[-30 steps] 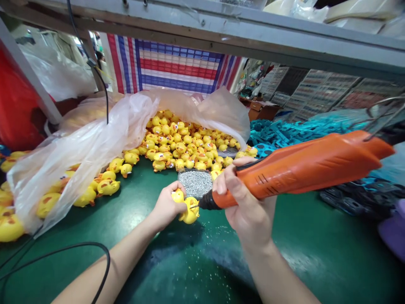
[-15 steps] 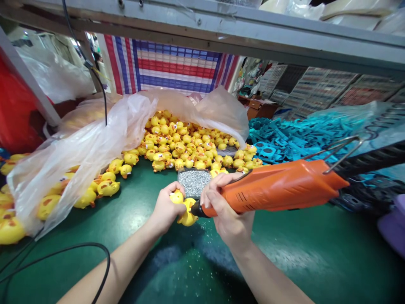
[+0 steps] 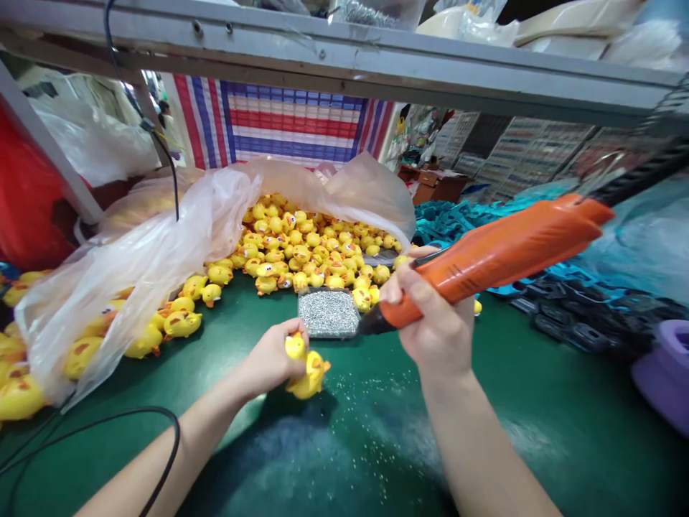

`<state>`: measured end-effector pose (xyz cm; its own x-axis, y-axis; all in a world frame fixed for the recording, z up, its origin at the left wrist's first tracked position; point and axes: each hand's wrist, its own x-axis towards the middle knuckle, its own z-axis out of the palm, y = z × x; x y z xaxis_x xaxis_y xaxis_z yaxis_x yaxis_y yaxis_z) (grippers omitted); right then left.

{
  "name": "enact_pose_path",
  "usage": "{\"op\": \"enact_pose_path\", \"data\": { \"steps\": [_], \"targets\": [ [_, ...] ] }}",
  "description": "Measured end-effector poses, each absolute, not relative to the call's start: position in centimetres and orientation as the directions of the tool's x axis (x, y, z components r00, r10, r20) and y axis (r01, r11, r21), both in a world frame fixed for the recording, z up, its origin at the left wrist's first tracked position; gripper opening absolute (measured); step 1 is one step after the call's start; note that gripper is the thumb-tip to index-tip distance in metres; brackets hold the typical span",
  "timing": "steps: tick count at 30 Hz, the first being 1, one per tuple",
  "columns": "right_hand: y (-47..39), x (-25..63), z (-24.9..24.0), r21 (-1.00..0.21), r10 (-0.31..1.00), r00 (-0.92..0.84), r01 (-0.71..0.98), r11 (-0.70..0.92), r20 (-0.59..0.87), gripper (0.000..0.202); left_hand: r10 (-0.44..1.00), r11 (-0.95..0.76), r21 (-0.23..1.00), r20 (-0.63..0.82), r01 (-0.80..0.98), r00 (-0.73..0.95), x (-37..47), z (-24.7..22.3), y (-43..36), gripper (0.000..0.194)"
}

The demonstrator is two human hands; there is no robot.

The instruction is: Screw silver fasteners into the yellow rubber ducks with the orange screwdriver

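Observation:
My left hand (image 3: 277, 357) is closed round a yellow toy duck (image 3: 308, 375) above the green table (image 3: 258, 459). Orange and black, an electric screwdriver (image 3: 495, 251) is gripped in my right hand (image 3: 430, 316), its dark tip pointing left. That tip is at the right edge of a clear box (image 3: 329, 313) full of small silvery pieces, apart from the duck. Many more yellow ducks (image 3: 301, 244) are heaped behind the box, partly under a translucent plastic bag (image 3: 183, 222).
A grey metal beam (image 3: 323, 57) crosses overhead. Black cables (image 3: 175, 431) hang and loop at the left. Turquoise parts (image 3: 446, 219) and black parts (image 3: 565, 316) lie at the right, near a purple container (image 3: 667, 373).
The screwdriver in my right hand has moved off the duck, up and right, to the box. My left hand has lowered slightly and the duck has turned in it.

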<state>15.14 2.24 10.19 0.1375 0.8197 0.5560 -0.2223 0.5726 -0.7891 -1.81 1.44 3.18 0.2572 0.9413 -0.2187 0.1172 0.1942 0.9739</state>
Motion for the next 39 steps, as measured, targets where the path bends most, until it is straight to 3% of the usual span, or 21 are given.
{"op": "enact_pose_path", "data": {
  "steps": [3, 5, 7, 8, 9, 10, 11, 12, 13, 16, 18, 20, 22, 25, 30, 34, 36, 39],
  "targets": [
    [3.8, 17.8, 10.6, -0.723, 0.630, 0.402, 0.129, 0.679, 0.664, 0.035, 0.873, 0.138, 0.944, -0.259, 0.301, 0.414, -5.1, 5.0, -0.5, 0.027],
    [4.8, 19.3, 10.3, -0.592, 0.323, 0.540, 0.452, 0.667, 0.777, 0.049, 0.737, 0.114, 0.876, -0.391, 0.469, 0.551, -8.0, 6.6, -2.3, 0.024],
    [5.6, 19.9, 9.5, -0.433, 0.056, 0.501, 0.682, 0.589, 0.864, 0.059, 0.560, 0.060, 0.738, -0.583, 0.672, 0.589, -10.7, 8.0, -3.8, 0.020],
    [6.1, 19.8, 8.9, -0.381, 0.048, 0.432, 0.734, 0.562, 0.901, 0.056, 0.532, 0.053, 0.665, -0.650, 0.745, 0.542, -11.6, 8.5, -4.2, 0.020],
    [6.5, 19.5, 8.2, -0.359, 0.162, 0.325, 0.752, 0.553, 0.932, 0.046, 0.529, 0.057, 0.615, -0.687, 0.786, 0.498, -12.3, 8.8, -4.2, 0.019],
    [7.1, 19.0, 7.5, -0.360, 0.357, 0.175, 0.747, 0.559, 0.918, 0.034, 0.543, 0.065, 0.590, -0.697, 0.805, 0.467, -12.6, 8.8, -3.9, 0.017],
    [7.6, 18.3, 6.7, -0.379, 0.571, -0.013, 0.736, 0.561, 0.821, 0.023, 0.580, 0.069, 0.597, -0.676, 0.799, 0.455, -12.7, 8.4, -3.2, 0.015],
    [8.2, 17.5, 5.8, -0.398, 0.750, -0.214, 0.739, 0.543, 0.625, 0.020, 0.622, 0.057, 0.625, -0.632, 0.779, 0.462, -12.5, 7.8, -2.1, 0.014],
    [8.8, 16.7, 4.9, -0.400, 0.814, -0.338, 0.741, 0.540, 0.472, 0.020, 0.681, 0.030, 0.666, -0.560, 0.745, 0.472, -12.2, 6.9, -0.7, 0.013],
    [10.3, 14.6, 2.6, -0.380, 0.858, -0.452, 0.770, 0.513, 0.244, 0.028, 0.940, -0.140, 0.676, -0.138, 0.723, 0.311, -11.0, 3.9, 4.6, 0.015],
    [10.9, 13.8, 1.4, -0.365, 0.872, -0.463, 0.792, 0.489, 0.162, 0.029, 0.973, -0.224, 0.533, 0.170, 0.816, 0.156, -10.2, 2.2, 8.2, 0.027],
    [11.1, 13.3, 0.8, -0.359, 0.878, -0.463, 0.805, 0.472, 0.118, 0.017, 0.936, -0.248, 0.426, 0.337, 0.870, 0.102, -9.7, 1.2, 11.2, 0.045],
    [11.3, 13.1, 0.4, -0.367, 0.886, -0.450, 0.809, 0.459, 0.113, 0.004, 0.923, -0.258, 0.391, 0.370, 0.884, 0.105, -9.2, 0.6, 13.3, 0.059],
    [11.4, 13.2, 0.4, -0.414, 0.897, -0.414, 0.798, 0.438, 0.152, 0.011, 0.931, -0.276, 0.376, 0.332, 0.884, 0.150, -8.8, -0.1, 14.7, 0.066],
    [11.9, 14.1, 1.1, -0.562, 0.907, -0.322, 0.712, 0.421, 0.271, 0.014, 0.957, -0.207, 0.366, 0.266, 0.907, 0.111, -8.7, -0.8, 13.8, 0.056],
    [12.2, 14.3, 1.7, -0.717, 0.901, -0.239, 0.547, 0.433, 0.362, 0.014, 0.975, -0.162, 0.381, 0.203, 0.910, 0.088, -8.4, 0.0, 11.5, 0.039],
    [11.9, 14.0, 2.1, -0.788, 0.902, -0.181, 0.440, 0.431, 0.392, 0.013, 0.978, -0.160, 0.432, 0.192, 0.887, 0.082, -7.8, 1.0, 10.0, 0.033],
    [10.8, 13.3, 3.0, -0.861, 0.906, -0.140, 0.283, 0.423, 0.399, 0.012, 0.983, -0.140, 0.629, 0.180, 0.765, 0.032, -6.3, 2.6, 7.7, 0.032]
  ]
}}
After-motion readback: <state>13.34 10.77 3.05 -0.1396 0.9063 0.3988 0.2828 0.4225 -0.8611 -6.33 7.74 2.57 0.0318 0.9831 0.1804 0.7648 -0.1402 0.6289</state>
